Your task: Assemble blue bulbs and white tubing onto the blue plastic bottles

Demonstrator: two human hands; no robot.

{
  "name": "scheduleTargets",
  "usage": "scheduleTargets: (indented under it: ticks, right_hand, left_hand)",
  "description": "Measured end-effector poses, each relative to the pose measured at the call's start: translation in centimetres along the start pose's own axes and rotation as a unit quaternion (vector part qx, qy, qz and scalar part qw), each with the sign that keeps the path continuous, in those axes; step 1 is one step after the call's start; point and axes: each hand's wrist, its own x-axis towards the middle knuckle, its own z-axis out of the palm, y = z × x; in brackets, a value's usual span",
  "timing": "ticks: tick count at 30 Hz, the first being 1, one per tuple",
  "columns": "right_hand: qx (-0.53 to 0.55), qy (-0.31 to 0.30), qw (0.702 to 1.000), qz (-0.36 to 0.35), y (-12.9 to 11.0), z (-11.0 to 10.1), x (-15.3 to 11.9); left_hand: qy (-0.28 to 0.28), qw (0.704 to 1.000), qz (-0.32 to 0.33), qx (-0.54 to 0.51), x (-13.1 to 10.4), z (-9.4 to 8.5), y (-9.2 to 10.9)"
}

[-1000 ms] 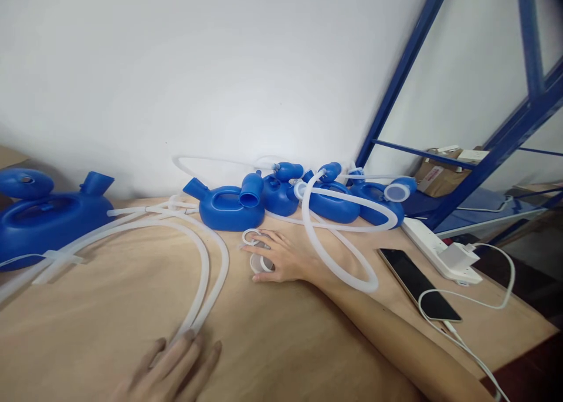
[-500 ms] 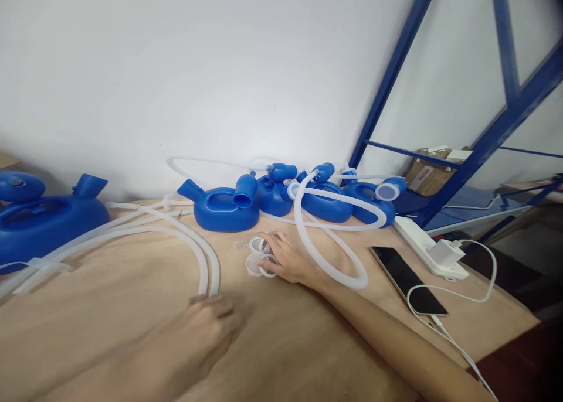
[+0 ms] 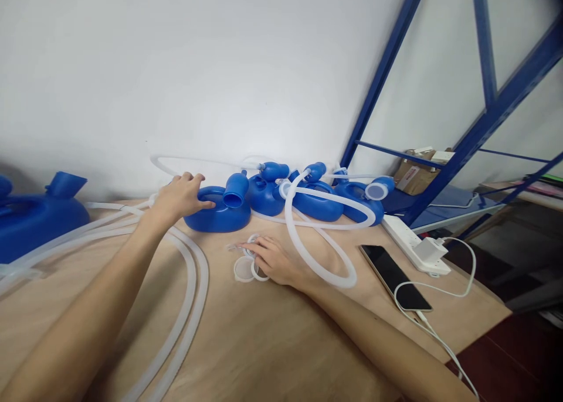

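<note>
My left hand [image 3: 179, 198] is at the spout end of a blue plastic urinal bottle [image 3: 220, 219], fingers spread. The hand hides the spout, so contact with it cannot be made out. A loose blue elbow-shaped neck piece [image 3: 236, 189] rests on top of this bottle, its round mouth facing me. On the table, the bent fingers of my right hand [image 3: 273, 260] are on small translucent round caps with white rims. One cap [image 3: 243, 269] lies flat just left of the thumb; the fingers partly cover the others.
Several more blue bottles [image 3: 319, 205] with white hoses [image 3: 308, 255] line the wall. Another bottle [image 3: 39, 220] stands at left, near looped clear tubing [image 3: 193, 296]. A phone [image 3: 393, 276] on a cable and a power strip [image 3: 416, 247] lie right, beside a blue metal rack [image 3: 387, 74].
My left hand has left the tubing near the table's front and reached up to the bottle's spout, fingers opening. My right hand has stayed at the caps, shifting its fingers over them. The view turned slightly right.
</note>
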Motion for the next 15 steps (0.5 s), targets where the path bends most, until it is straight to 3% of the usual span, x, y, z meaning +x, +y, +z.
scheduleTargets:
  ticks: [3, 5, 10, 15]
  right_hand:
    - [0.034, -0.01, 0.999, 0.037, -0.5, -0.3, 0.3]
    - [0.045, -0.053, 0.996, 0.054, -0.8, -1.1, 0.7]
    - [0.05, -0.19, 0.977, 0.084, -1.6, -3.3, 3.3]
    - [-0.02, -0.251, 0.96, 0.12, -3.5, -3.3, 6.0]
  left_hand:
    - [-0.021, 0.995, 0.09, -0.048, 1.5, 3.0, -1.9]
    - [-0.019, 0.991, 0.119, -0.062, 2.0, 4.7, -2.5]
    - [-0.001, 0.997, 0.08, -0.016, 2.5, 5.9, -2.9]
    - [0.046, 0.999, 0.011, 0.016, 2.7, 6.8, -3.3]
